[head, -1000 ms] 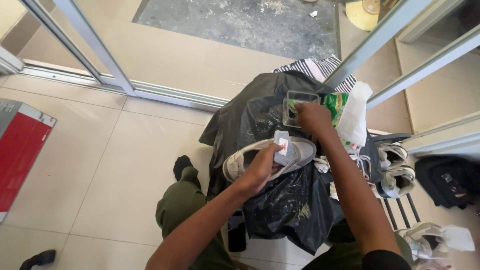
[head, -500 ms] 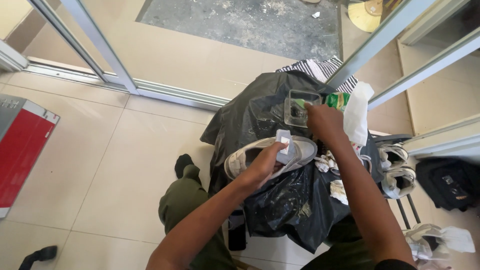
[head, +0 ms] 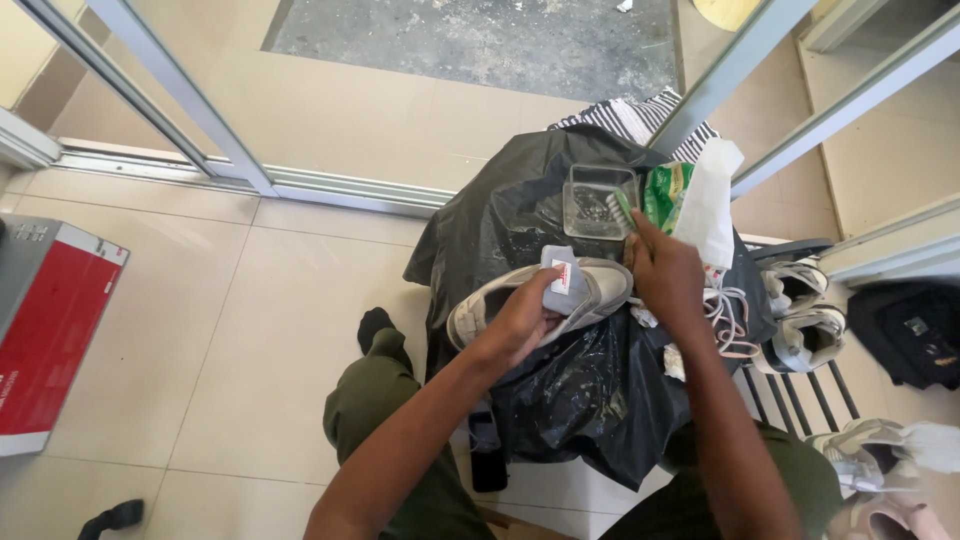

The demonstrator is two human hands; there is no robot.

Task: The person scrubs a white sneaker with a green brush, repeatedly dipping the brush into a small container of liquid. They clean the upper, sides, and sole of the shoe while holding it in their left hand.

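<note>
A grey-white sneaker (head: 500,295) lies on its side on a black plastic sheet (head: 580,390) over my lap. My left hand (head: 520,320) grips the shoe at its opening, beside the raised tongue. My right hand (head: 668,275) holds a green-handled toothbrush (head: 623,208), its head at the rim of a clear square container (head: 598,200) just beyond the shoe. A green packet (head: 665,195) and a white cloth (head: 708,205) lie right of the container.
More pale sneakers (head: 805,310) sit on a slatted rack at right, with a black bag (head: 915,335) beyond. A red and grey box (head: 45,335) stands on the tiled floor at left. Sliding-door rails (head: 200,165) run across the back.
My right hand drew back from the container toward the shoe, and the toothbrush now shows above it. The left hand kept its hold on the sneaker.
</note>
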